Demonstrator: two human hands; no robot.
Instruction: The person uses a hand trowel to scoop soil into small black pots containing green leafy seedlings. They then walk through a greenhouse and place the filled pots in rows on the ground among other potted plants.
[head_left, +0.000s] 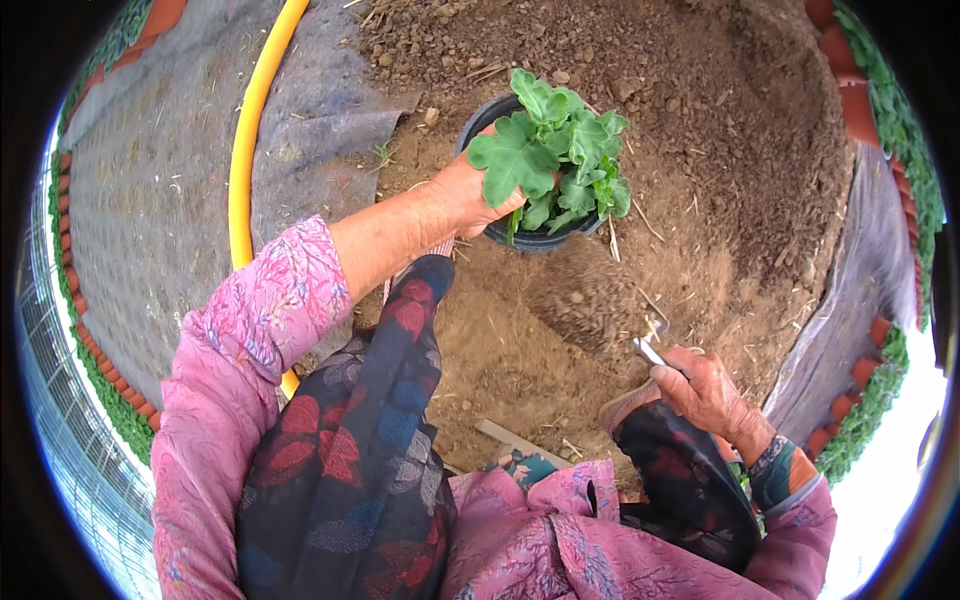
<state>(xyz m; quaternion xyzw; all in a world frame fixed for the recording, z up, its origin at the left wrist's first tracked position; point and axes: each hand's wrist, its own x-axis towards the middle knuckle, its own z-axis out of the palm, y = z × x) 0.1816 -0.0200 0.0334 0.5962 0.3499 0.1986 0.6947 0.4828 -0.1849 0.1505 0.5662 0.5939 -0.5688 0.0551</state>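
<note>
A leafy green plant (574, 146) stands in a black plastic pot (544, 240) on the ground. My left hand (476, 191) reaches over the pot's left rim and grips the plant low down; leaves hide most of its fingers. In my right hand (697, 386) is the handle of a metal hand trowel (646, 351). Its blade is heaped with loose brown soil (585, 296), blurred, just below the pot's near rim. Most of the blade is covered by that soil.
Dug, crumbly soil (712, 112) spreads behind and right of the pot. A yellow hose (244, 157) crosses grey ground-cover fabric (165, 187) at the left. More fabric (840, 285) lies at the right. Terracotta-coloured planters (859, 112) line the edges. A wooden strip (517, 442) lies near my body.
</note>
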